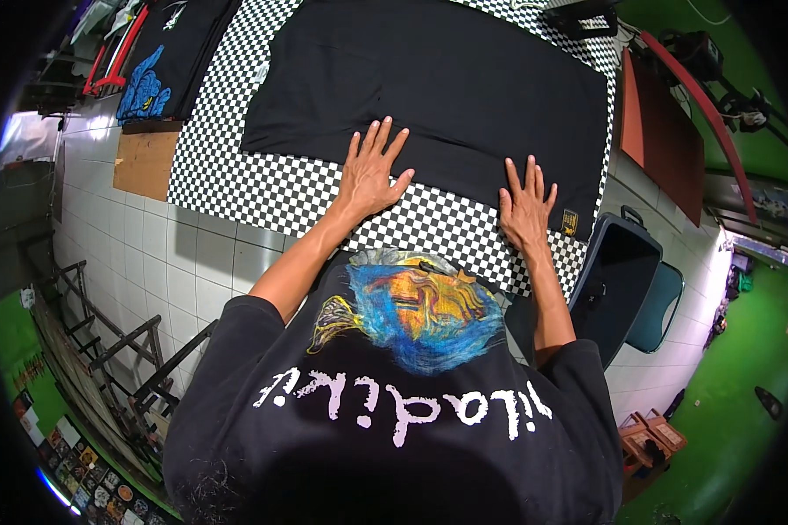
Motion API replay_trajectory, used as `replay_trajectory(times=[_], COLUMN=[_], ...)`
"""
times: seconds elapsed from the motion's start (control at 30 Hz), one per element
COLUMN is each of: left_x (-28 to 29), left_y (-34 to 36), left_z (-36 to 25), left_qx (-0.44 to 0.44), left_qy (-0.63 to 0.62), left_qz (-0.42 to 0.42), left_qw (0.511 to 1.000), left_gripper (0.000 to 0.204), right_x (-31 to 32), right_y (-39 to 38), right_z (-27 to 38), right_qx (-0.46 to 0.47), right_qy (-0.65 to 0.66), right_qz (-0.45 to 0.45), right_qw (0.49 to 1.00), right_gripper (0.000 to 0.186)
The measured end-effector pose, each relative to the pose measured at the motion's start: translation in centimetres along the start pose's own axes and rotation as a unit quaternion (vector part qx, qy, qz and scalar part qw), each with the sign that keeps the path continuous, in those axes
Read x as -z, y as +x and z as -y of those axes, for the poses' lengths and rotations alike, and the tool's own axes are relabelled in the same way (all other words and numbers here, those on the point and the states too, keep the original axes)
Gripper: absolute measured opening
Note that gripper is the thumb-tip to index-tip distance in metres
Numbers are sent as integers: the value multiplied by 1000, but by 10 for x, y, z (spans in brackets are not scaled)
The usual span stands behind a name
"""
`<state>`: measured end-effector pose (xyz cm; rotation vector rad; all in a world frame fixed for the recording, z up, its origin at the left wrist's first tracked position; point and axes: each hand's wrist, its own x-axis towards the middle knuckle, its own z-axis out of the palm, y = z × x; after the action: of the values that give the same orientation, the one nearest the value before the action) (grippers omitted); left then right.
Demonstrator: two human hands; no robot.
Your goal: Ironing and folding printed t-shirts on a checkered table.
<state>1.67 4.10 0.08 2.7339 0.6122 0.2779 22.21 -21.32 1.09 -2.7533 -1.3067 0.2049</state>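
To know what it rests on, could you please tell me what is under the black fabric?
The checkered tabletop shows around the black fabric; whatever lies directly beneath is covered. The left hand and right hand lie partly over it.

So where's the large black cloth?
Head view, upper centre: the black cloth lies on the checkered tabletop, its near side under the left hand and right hand.

Bare strips of the checkered tabletop (267, 191) line its left and near edges, the near one crossed by the left forearm (311, 254) and right forearm (545, 293) with a gap between. Black fabric (446, 79) lies flat across the middle, nearly to the right edge, leaving room above, while a dark device (582, 17) blocks the far-right corner.
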Motion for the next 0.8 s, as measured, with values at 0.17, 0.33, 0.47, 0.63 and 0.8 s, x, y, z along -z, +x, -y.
replay_trajectory(times=[0.17, 0.33, 0.47, 0.63, 0.8], left_x=[-3, -1, -2, 30, 64], left_y=[0, 1, -5, -34, -88], left_z=[0, -1, 4, 22, 121], left_qx=[-1, -1, -6, 28, 122], left_qy=[3, 8, -13, -39, 146], left_qz=[-6, -12, -13, -122, -82], left_qw=[1000, 1000, 1000, 991, 978], left_gripper=[71, 70, 70, 49, 52], right_x=[7, 12, 5, 25, 18], right_y=[-29, -49, -50, -84, -100], right_z=[-48, -81, -83, -97, -123], right_qx=[-73, -123, -118, -42, -18], right_qy=[-67, -62, -49, -13, -54], right_qz=[-15, 2, -45, -119, -90], right_qw=[995, 990, 991, 992, 994], right_gripper=[60, 61, 64, 61, 57])
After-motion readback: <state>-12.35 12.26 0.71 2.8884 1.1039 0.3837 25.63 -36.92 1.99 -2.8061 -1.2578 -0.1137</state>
